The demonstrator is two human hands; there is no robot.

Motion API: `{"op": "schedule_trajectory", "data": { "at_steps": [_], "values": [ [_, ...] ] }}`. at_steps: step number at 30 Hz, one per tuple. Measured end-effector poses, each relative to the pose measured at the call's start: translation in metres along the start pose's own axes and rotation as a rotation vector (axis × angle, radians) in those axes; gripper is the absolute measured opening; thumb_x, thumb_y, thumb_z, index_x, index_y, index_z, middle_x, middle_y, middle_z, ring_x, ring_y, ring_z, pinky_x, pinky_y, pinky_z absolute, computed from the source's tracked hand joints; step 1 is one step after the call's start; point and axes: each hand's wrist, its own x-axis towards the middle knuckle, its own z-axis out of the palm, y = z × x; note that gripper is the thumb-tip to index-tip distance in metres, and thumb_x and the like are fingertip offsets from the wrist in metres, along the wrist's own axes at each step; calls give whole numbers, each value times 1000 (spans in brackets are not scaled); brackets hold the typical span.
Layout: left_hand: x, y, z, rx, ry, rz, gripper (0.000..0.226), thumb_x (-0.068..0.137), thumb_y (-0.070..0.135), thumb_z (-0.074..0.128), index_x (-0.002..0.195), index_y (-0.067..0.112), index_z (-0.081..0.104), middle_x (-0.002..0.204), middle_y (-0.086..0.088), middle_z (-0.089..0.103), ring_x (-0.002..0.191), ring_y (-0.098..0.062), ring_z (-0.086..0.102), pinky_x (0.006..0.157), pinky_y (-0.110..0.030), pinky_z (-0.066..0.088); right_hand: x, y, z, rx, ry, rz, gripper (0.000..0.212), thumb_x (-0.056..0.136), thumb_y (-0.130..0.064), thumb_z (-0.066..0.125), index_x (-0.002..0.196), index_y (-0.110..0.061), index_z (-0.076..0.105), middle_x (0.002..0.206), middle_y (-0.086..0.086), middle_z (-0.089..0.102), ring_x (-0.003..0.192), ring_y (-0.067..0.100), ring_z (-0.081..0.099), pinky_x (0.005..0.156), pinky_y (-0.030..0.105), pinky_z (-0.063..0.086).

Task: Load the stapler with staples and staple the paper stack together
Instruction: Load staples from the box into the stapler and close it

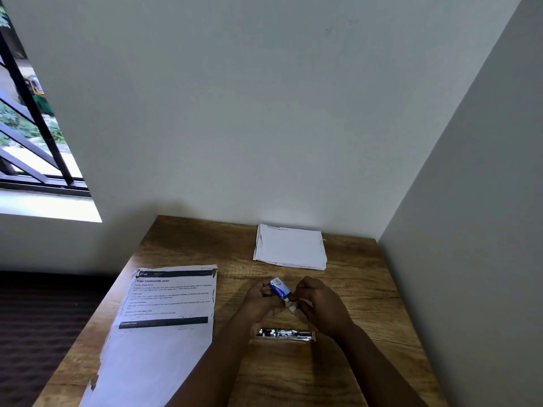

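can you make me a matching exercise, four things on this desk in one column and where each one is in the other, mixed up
Things:
1. staple box
2. stapler
3. paper stack
4. printed sheet

Places:
A. at the back of the table, near the wall
B. lying on the table just below the hands
C. held up between the left hand and right hand
D. flat on the left side of the table

Pairs: 1-C, 2-B, 3-A, 4-D
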Motion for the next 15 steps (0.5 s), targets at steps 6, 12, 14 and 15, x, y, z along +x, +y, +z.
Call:
{"op": "schedule_trajectory", "data": {
  "at_steps": [6,12,14,15],
  "values": [
    [-1,1,3,-10,-9,13,47,73,-20,69,105,13,60,97,-11,69,87,-22,68,68,-28,60,4,-4,-1,84,35,77,15,82,-25,64,95,-21,70,100,-4,65,87,12,59,65,28,46],
    [-3,2,5,-5,-11,25,44,73,-20,68,103,12,60,98,-13,69,88,-24,67,75,-32,59,6,-2,-4,189,59,114,11,84,-14,64,92,-15,71,96,-1,68,86,12,59,70,29,49],
    [-3,2,5,-12,-9,24,45,73,-21,68,101,12,60,95,-12,69,85,-23,68,71,-31,60,7,-1,-4,185,57,104,13,83,-11,63,93,-14,70,100,-1,64,92,12,56,72,31,50],
    [-2,2,5,-15,-7,22,46,72,-22,68,101,12,60,95,-12,70,84,-22,68,68,-29,61,7,0,-4,176,50,97,14,82,-10,63,94,-14,71,102,-1,63,94,12,55,73,31,49]
  ]
}}
